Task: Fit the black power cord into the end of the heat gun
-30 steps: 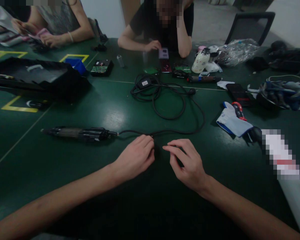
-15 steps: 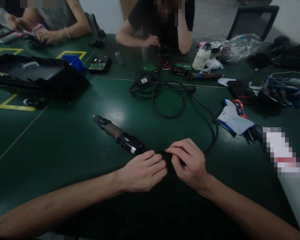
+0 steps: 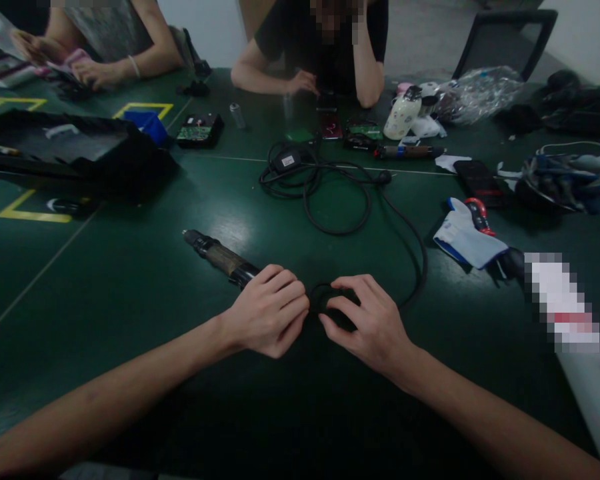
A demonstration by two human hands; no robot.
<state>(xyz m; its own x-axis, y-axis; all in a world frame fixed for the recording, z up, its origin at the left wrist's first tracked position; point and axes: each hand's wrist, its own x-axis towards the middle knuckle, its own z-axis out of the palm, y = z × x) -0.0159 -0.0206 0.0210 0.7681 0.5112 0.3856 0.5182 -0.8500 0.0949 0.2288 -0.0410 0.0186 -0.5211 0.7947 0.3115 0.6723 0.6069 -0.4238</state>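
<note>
An electric screwdriver (image 3: 223, 259) with a worn brown grip lies slanted on the green table, tip toward the far left. My left hand (image 3: 270, 310) is closed around its rear end, which the fingers hide. Close by on the right, my right hand (image 3: 373, 323) has curled fingers on a thin black cord (image 3: 321, 287), which bends between the two hands. The exact grip on the cord is partly hidden. Beyond the right hand, the black cord runs up in a wide arc to the coil with a power adapter (image 3: 289, 159).
A black tray (image 3: 75, 147) and blue bin (image 3: 147, 125) stand at left. A white-blue glove (image 3: 467, 233), a dark phone (image 3: 480, 181) and another screwdriver (image 3: 413, 153) lie at right. Several circuit boards lie farther back. Co-workers sit across the table.
My left hand has moved left and up onto the screwdriver's rear end, which showed before. My right hand's fingers have spread somewhat, and the cord bends more between the hands.
</note>
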